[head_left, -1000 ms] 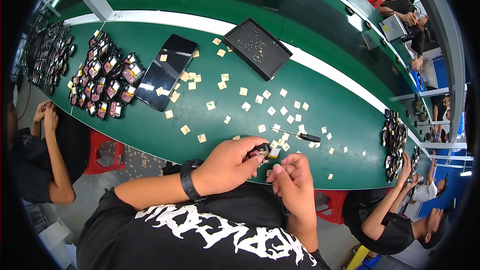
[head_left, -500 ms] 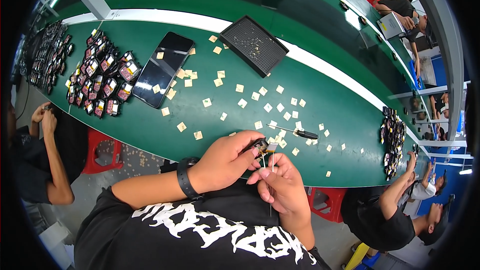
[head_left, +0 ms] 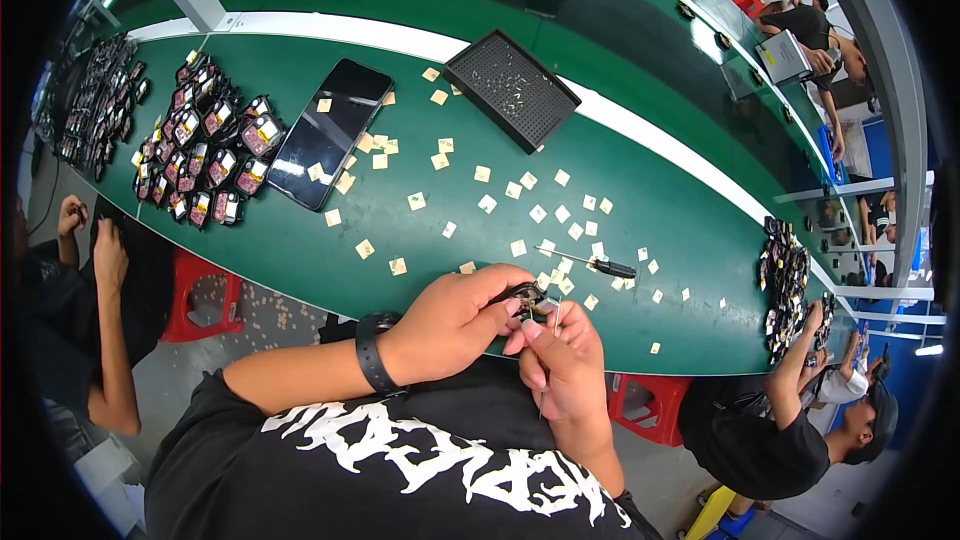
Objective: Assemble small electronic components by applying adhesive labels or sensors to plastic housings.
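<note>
My left hand (head_left: 452, 312) is closed round a small black electronic housing (head_left: 522, 292), held just over the near edge of the table. Its open side, with small metal and pale parts, faces my right hand (head_left: 568, 352). A pair of thin metal tweezers (head_left: 541, 404) is pinched in my right fingers, and its back end sticks out below them. The right fingertips are right against the housing, so the tweezer tips are partly hidden. Beyond my hands a screwdriver (head_left: 612, 268) with a black handle lies among small cream square stickers (head_left: 517, 248).
A dark phone (head_left: 335, 135) lies left of centre, beside a heap of black housings (head_left: 200, 155). At the back stands a black perforated tray (head_left: 512, 90) holding tiny parts. Another heap (head_left: 785, 285) is at the right. Co-workers (head_left: 785, 420) sit on both sides.
My right hand has moved up against the housing, and the tweezer prongs, seen spread before, are now mostly covered. The co-worker on the right has an arm at the right heap.
</note>
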Action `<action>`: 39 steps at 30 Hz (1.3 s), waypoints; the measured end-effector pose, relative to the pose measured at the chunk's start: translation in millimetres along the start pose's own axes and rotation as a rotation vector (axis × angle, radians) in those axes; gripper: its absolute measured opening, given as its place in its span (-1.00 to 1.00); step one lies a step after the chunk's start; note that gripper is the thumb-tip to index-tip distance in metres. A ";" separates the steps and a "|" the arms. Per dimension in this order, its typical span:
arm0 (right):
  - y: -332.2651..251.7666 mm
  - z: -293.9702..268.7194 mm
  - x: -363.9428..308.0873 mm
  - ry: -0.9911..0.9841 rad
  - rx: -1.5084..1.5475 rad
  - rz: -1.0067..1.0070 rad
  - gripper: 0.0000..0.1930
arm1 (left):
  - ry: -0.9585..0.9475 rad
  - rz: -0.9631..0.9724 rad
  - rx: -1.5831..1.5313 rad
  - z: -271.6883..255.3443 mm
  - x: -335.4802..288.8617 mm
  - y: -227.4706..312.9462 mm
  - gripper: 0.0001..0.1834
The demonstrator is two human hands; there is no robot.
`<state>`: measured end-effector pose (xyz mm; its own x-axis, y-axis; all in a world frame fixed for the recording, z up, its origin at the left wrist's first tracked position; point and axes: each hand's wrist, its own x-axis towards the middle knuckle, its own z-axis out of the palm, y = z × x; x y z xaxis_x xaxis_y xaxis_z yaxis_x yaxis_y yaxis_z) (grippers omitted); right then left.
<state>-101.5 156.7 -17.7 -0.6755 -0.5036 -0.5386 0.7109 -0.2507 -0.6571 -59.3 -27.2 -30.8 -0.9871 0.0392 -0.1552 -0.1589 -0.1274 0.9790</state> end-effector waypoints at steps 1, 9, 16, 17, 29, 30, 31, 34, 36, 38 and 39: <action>1.9 -0.2 0.1 0.003 -0.030 -0.034 -0.82 | -0.001 0.009 0.018 -0.4 0.1 0.8 -0.73; 7.5 -1.7 -5.1 -0.018 -0.264 -0.148 -0.80 | -0.018 -0.048 0.028 -1.8 -0.8 0.1 -0.72; 5.4 -2.7 -10.0 0.018 -0.450 -0.196 -0.79 | -0.029 -0.062 -0.046 -0.9 -2.1 2.3 -0.71; 3.1 -2.2 -9.3 0.016 -0.450 -0.192 -0.79 | -0.023 -0.075 -0.067 -0.8 -2.0 2.9 -0.72; -0.2 -11.5 -1.2 0.125 -0.694 -0.431 -0.86 | -0.020 -0.019 0.146 -0.5 0.7 0.3 -0.71; -3.4 -7.9 -1.5 0.137 -0.700 -0.435 -0.90 | -0.019 -0.020 0.146 -0.2 0.5 -0.7 -0.71; -5.8 -5.2 -1.7 0.150 -0.705 -0.440 -0.93 | -0.014 0.008 0.172 0.1 0.4 -1.4 -0.70; -8.5 -2.1 -1.4 0.123 -0.653 -0.442 -0.92 | 0.002 0.045 0.193 1.0 0.1 -2.9 -0.70; -6.3 -0.6 -1.8 0.117 -0.639 -0.438 -0.92 | 0.016 0.053 0.188 0.7 0.1 -1.6 -0.71; -5.1 -1.0 -2.8 0.110 -0.625 -0.434 -0.91 | -0.011 0.030 0.198 -0.9 0.2 2.6 -0.72; -5.1 -2.5 -3.3 0.119 -0.675 -0.435 -0.91 | -0.009 0.028 0.197 -0.6 0.2 1.7 -0.72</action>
<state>-103.5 161.8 -13.9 -0.9074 -0.3753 -0.1893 0.1340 0.1686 -0.9765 -59.8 -28.0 -29.3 -0.9908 0.0474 -0.1268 -0.1234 0.0681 0.9900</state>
